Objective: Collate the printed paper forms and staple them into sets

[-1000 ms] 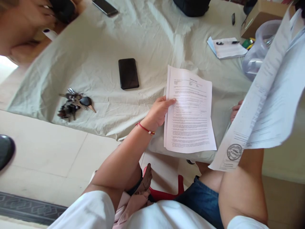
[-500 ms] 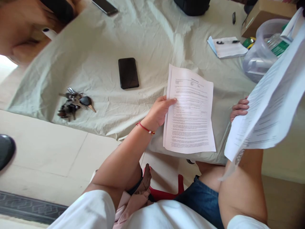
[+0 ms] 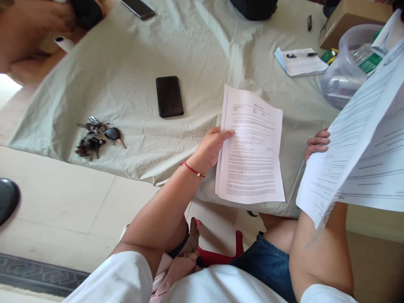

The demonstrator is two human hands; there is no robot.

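Observation:
A few stacked printed sheets point(image 3: 252, 151) lie near the table's front edge. My left hand point(image 3: 215, 145) is closed on their left side, thumb on top and fingers underneath. To the right, other printed sheets point(image 3: 353, 139) stand raised and tilted, spread apart at their lower edge. At their left edge, the curled fingers of my right hand point(image 3: 318, 144) grip them; its palm is hidden behind the paper. A narrow see-through strip point(image 3: 325, 219) hangs at their bottom corner, too blurred to name.
On the pale cloth point(image 3: 126, 80) lie a black phone point(image 3: 169, 97), keys point(image 3: 99, 136) and another phone point(image 3: 139, 8). Back right are a notepad point(image 3: 304, 65) with a pen, a clear plastic bin point(image 3: 334, 80) and a cardboard box point(image 3: 350, 21). Another person point(image 3: 34, 33) is at upper left.
The raised sheets on the right have shifted and fanned out, with the rear one showing more of its print. My left hand and its sheets stay nearly still.

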